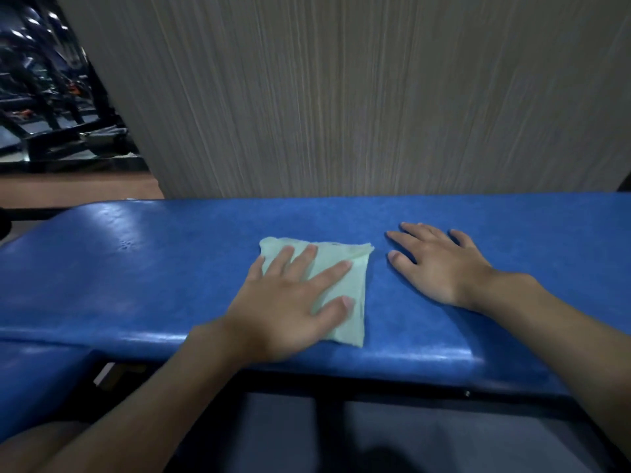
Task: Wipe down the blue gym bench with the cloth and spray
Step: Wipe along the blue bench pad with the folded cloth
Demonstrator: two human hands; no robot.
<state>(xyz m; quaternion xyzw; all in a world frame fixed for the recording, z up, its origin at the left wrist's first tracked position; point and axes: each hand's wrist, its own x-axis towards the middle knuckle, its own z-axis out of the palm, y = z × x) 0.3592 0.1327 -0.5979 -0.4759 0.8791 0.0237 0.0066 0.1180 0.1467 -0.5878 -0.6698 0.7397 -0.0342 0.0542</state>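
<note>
Your left hand [290,305] lies flat with fingers spread, pressing the pale green cloth [345,285] onto the middle of the blue bench [136,268]. Your right hand [440,264] rests just beside the cloth, palm down on bare padding, fingers apart, holding nothing. Behind the bench stands a grey striped wall [341,97].

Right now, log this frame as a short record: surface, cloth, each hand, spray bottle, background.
surface: blue bench, padded, glossy
cloth: pale green cloth, folded, flat on the bench
left hand: palm down, fingers spread, pressing on the cloth
right hand: flat on the bare bench beside the cloth, not touching it
spray bottle: not in view
background: grey wood-grain wall panel; dark gym equipment far left
</note>
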